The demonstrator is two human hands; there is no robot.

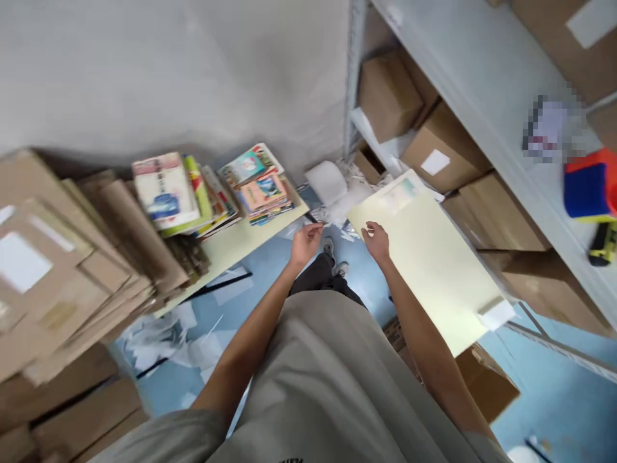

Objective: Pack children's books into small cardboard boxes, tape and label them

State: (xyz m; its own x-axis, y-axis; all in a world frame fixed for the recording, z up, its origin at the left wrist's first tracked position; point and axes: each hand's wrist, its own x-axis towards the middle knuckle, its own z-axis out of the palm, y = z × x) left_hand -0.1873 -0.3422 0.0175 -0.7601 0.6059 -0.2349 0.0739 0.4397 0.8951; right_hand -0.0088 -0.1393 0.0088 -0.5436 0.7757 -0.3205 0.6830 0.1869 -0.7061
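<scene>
My left hand (307, 244) hovers over the gap between two pale yellow tabletops, its fingers loosely bent and nothing visible in them. Nearest to it are stacked books (264, 196) on the left tabletop (236, 241). Beside the edge of the right tabletop (429, 251), my right hand (376, 240) is loosely open, with no object seen in it. A flat sheet with a coloured picture (401, 195) lies at that tabletop's far end. Whether the right fingers touch the surface I cannot tell.
Flattened cardboard (62, 283) is stacked at the left beside a thick white book (165, 190). Cardboard boxes (446, 148) fill the metal shelf (463, 77) at right. An open box (486, 382) stands under the right table. Paper scraps (164, 337) litter the blue floor.
</scene>
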